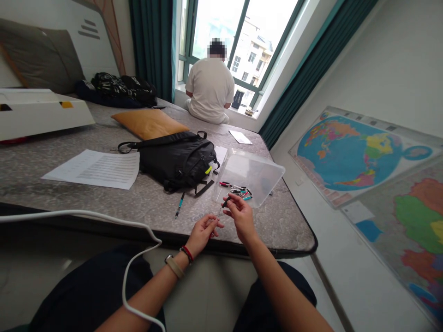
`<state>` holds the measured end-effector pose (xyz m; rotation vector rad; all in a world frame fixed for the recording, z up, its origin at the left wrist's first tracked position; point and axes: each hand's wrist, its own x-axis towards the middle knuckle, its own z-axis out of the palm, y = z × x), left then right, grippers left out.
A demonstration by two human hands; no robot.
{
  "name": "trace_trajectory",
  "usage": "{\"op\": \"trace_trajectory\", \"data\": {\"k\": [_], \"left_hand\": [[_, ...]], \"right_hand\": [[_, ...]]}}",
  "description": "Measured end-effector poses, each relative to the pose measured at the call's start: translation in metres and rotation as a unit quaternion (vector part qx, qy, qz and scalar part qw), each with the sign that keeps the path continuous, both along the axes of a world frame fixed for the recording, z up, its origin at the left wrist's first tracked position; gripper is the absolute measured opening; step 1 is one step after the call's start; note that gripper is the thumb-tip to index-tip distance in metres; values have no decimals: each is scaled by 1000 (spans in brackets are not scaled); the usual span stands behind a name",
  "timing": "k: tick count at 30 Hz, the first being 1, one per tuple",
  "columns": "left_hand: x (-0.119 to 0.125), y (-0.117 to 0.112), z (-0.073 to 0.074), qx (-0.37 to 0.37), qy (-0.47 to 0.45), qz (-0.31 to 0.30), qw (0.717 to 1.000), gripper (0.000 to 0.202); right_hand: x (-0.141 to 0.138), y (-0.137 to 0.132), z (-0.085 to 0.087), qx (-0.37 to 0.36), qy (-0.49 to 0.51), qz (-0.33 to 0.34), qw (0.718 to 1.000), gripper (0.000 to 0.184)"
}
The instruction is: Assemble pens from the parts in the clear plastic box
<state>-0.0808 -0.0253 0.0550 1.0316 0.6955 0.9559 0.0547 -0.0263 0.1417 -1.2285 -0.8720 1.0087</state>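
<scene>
Near the mattress's front edge, my right hand (pixel 241 216) pinches a short black pen part (pixel 225 202) between thumb and fingertips. A thin, pale, see-through piece (pixel 220 212) runs down from it to my left hand (pixel 203 230), whose thumb and fingers close on its lower end. Whether the two pieces are joined is too small to tell. Just beyond my hands, a clear plastic bin (pixel 266 177) holds several pens (pixel 238 190). To the left, a blue and black pen (pixel 179 205) lies on the mattress (pixel 152 203).
A black backpack (pixel 173 159) lies left of the bin, beside a printed sheet (pixel 100 169) and an orange-yellow envelope (pixel 150 123). A white cable (pixel 128 267) crosses my left forearm. A person (pixel 211 87) sits by the window, back turned. Maps (pixel 363 152) hang at right.
</scene>
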Motion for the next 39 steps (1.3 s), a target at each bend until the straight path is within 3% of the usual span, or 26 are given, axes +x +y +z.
{"op": "trace_trajectory", "data": {"k": [11, 24, 33, 39], "left_hand": [[-3, 1, -1, -2, 15, 0, 1000, 36], [-1, 1, 2, 3, 30, -6, 1000, 34], [-3, 1, 4, -22, 10, 17, 1000, 52], [-4, -3, 2, 0, 32, 5, 999, 44]], "right_hand": [[-1, 0, -10, -6, -37, 41, 998, 37], [5, -4, -19, -14, -66, 42, 997, 35], [0, -16, -44, -27, -84, 54, 995, 34], [-1, -22, -51, -31, -88, 31, 995, 37]]}}
